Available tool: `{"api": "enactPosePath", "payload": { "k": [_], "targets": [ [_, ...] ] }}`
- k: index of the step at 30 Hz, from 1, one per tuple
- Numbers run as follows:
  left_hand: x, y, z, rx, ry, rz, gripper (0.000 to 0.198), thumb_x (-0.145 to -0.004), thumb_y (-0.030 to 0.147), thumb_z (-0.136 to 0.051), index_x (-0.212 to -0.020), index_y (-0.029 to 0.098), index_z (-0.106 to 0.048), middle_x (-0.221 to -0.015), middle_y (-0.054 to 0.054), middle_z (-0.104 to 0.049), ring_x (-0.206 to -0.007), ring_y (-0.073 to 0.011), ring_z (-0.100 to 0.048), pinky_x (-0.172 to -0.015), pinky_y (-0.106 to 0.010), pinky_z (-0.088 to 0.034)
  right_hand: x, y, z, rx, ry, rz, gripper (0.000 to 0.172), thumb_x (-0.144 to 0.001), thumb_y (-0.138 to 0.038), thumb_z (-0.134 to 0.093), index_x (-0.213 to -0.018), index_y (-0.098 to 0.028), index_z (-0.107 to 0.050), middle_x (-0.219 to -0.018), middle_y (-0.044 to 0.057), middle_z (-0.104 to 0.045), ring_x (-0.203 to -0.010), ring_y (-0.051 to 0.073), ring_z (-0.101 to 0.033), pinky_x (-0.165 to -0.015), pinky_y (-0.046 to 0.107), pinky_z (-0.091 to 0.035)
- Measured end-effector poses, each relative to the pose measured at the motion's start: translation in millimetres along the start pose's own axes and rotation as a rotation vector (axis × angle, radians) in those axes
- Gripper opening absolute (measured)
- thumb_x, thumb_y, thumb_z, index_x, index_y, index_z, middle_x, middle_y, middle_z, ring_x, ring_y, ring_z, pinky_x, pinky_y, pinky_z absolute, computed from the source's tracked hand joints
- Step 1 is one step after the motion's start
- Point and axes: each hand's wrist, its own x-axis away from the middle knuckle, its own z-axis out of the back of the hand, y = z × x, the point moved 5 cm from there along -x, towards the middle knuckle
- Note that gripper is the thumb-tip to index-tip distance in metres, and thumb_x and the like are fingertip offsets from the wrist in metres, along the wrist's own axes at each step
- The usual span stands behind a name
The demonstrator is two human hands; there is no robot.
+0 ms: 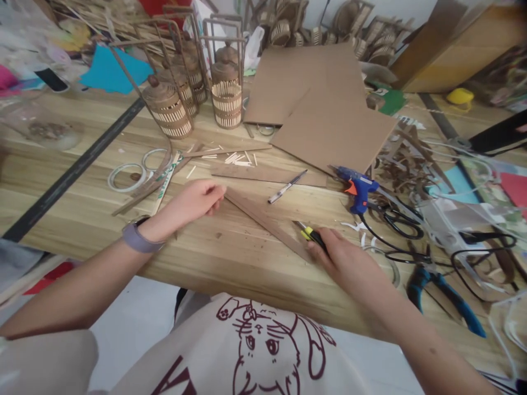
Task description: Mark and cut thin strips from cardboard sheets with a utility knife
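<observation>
A long thin brown wooden strip [263,219] lies slanted on the wooden table [222,258]. My left hand [193,202] has its fingers closed and pressed on the strip's upper left end. My right hand [346,262] grips a yellow and black utility knife [309,234], with the blade end resting at the strip's lower right part. A purple-grey band sits on my left wrist.
A blue glue gun [357,189] with a black cord, scissors [401,222] and blue pliers [447,293] lie to the right. Cardboard sheets [325,118], bamboo lantern cages [168,109], tape rolls [125,176], a silver cutter [286,187] and small sticks lie beyond.
</observation>
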Motion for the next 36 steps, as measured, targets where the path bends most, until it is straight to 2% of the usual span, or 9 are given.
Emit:
{"api": "enactPosePath", "payload": {
  "k": [3,5,7,10,13,17,26,31,36],
  "targets": [
    [-10,30,-11.5,-0.21,0.191,-0.331,0.022,-0.098,0.028,-0.046,-0.084,0.019,-0.06,-0.086,-0.006,-0.069,-0.084,-0.0215,-0.065,-0.08,-0.036,-0.053,-6,-16,1,0.088,-0.087,0.036,0.027,-0.104,-0.038,-0.035,-0.11,-0.02,-0.055,-0.089,0.007,-0.074,-0.079,0.023,-0.072,-0.055,0.028,-0.037],
    [-18,48,-30.6,-0.279,0.254,-0.555,0.021,-0.099,0.025,-0.044,-0.104,0.016,-0.062,-0.111,-0.012,-0.069,-0.11,-0.0255,-0.061,-0.1,-0.044,-0.048,-10,-26,1,0.139,-0.118,0.056,0.026,-0.105,-0.038,-0.035,-0.109,-0.021,-0.055,-0.087,0.005,-0.075,-0.078,0.023,-0.072,-0.052,0.028,-0.03],
    [-31,57,-51.0,-0.345,0.273,-0.676,0.029,-0.101,0.025,-0.043,-0.123,0.014,-0.059,-0.131,-0.016,-0.061,-0.129,-0.0287,-0.051,-0.113,-0.049,-0.038,-13,-33,2,0.172,-0.138,0.066,0.025,-0.105,-0.037,-0.035,-0.109,-0.021,-0.054,-0.089,0.005,-0.075,-0.08,0.023,-0.073,-0.052,0.028,-0.027],
    [-52,55,-73.7,-0.43,0.26,-0.653,0.048,-0.102,0.034,-0.044,-0.143,0.009,-0.047,-0.152,-0.023,-0.043,-0.147,-0.0394,-0.03,-0.119,-0.063,-0.021,-17,-40,3,0.209,-0.166,0.073,0.024,-0.106,-0.036,-0.036,-0.11,-0.021,-0.053,-0.09,0.005,-0.076,-0.08,0.023,-0.073,-0.052,0.028,-0.025],
    [-64,48,-88.3,-0.485,0.188,-0.601,0.06,-0.103,0.04,-0.044,-0.153,0.009,-0.038,-0.161,-0.025,-0.031,-0.151,-0.0459,-0.018,-0.118,-0.071,-0.013,-22,-46,4,0.239,-0.183,0.073,0.024,-0.106,-0.036,-0.036,-0.112,-0.021,-0.054,-0.092,0.005,-0.076,-0.08,0.022,-0.073,-0.051,0.029,-0.024],
    [-66,42,-95.7,-0.524,0.151,-0.559,0.063,-0.104,0.042,-0.043,-0.155,0.008,-0.036,-0.162,-0.024,-0.031,-0.152,-0.0453,-0.018,-0.12,-0.067,-0.012,-28,-53,4,0.258,-0.21,0.075,0.024,-0.106,-0.034,-0.037,-0.114,-0.02,-0.054,-0.095,0.006,-0.076,-0.081,0.023,-0.073,-0.05,0.03,-0.024],
    [-67,43,-97.4,-0.541,0.123,-0.518,0.063,-0.104,0.042,-0.043,-0.157,0.01,-0.034,-0.163,-0.021,-0.03,-0.153,-0.0422,-0.016,-0.122,-0.063,-0.011,-36,-62,5,0.296,-0.255,0.079,0.026,-0.106,-0.034,-0.035,-0.118,-0.02,-0.054,-0.092,0.007,-0.076,-0.081,0.025,-0.074,-0.05,0.029,-0.027],
    [-65,43,-97.6,-0.533,0.123,-0.526,0.062,-0.104,0.042,-0.043,-0.156,0.009,-0.035,-0.163,-0.021,-0.031,-0.153,-0.0425,-0.016,-0.122,-0.064,-0.01,-36,-67,6,0.309,-0.282,0.071,0.028,-0.106,-0.032,-0.034,-0.122,-0.019,-0.054,-0.092,0.008,-0.076,-0.082,0.027,-0.075,-0.051,0.029,-0.034],
    [-66,42,-98.4,-0.519,0.131,-0.546,0.062,-0.104,0.042,-0.042,-0.156,0.009,-0.035,-0.162,-0.021,-0.031,-0.153,-0.0427,-0.015,-0.121,-0.065,-0.01,-37,-69,9,0.343,-0.268,0.085,0.029,-0.105,-0.032,-0.034,-0.117,-0.017,-0.057,-0.087,0.011,-0.076,-0.076,0.027,-0.074,-0.054,0.029,-0.042]
  ]
}}
